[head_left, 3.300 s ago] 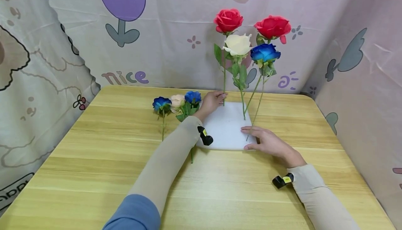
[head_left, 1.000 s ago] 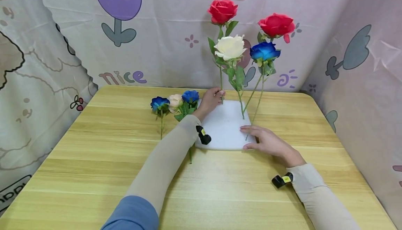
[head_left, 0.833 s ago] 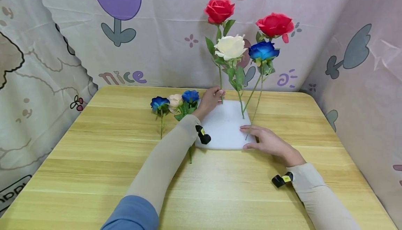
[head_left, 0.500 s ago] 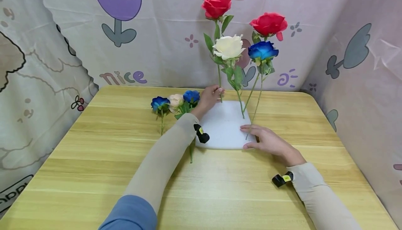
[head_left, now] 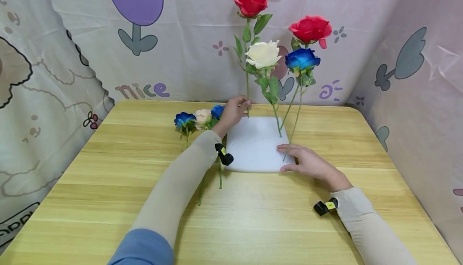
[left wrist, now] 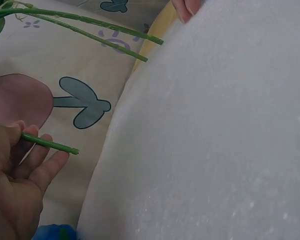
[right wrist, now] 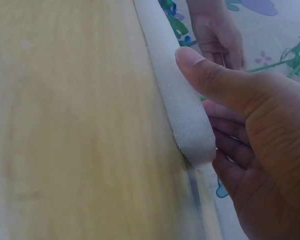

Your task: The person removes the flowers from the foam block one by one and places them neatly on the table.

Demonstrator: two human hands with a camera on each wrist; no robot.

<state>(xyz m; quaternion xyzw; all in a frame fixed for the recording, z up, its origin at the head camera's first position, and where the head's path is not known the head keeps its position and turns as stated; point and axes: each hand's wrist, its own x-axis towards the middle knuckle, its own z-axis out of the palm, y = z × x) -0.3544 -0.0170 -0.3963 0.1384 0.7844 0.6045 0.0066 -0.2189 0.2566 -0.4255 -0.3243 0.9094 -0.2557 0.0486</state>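
Observation:
In the head view my left hand [head_left: 233, 112] pinches the stem of a red rose [head_left: 252, 3] above the back left corner of a white foam board [head_left: 253, 148]. The left wrist view shows the stem's green lower end [left wrist: 65, 148] sticking out free past my fingers, close to the board's edge. My right hand [head_left: 311, 162] grips the board's front right corner, thumb [right wrist: 215, 77] along the front edge and fingers round the side. A white rose [head_left: 263, 54], a blue rose [head_left: 302, 59] and a second red rose [head_left: 310, 29] stand in the board, slightly tilted.
Left of the board, a blue rose [head_left: 185, 120], a cream rose [head_left: 203, 119] and another blue rose [head_left: 217, 111] lie on the wooden table [head_left: 275, 224], partly hidden by my left arm. A printed cloth [head_left: 195, 35] hangs behind the table.
The red rose in my left hand has shifted left and risen, and the hand has moved left with it. The standing red rose has swayed slightly left. My right hand stays put.

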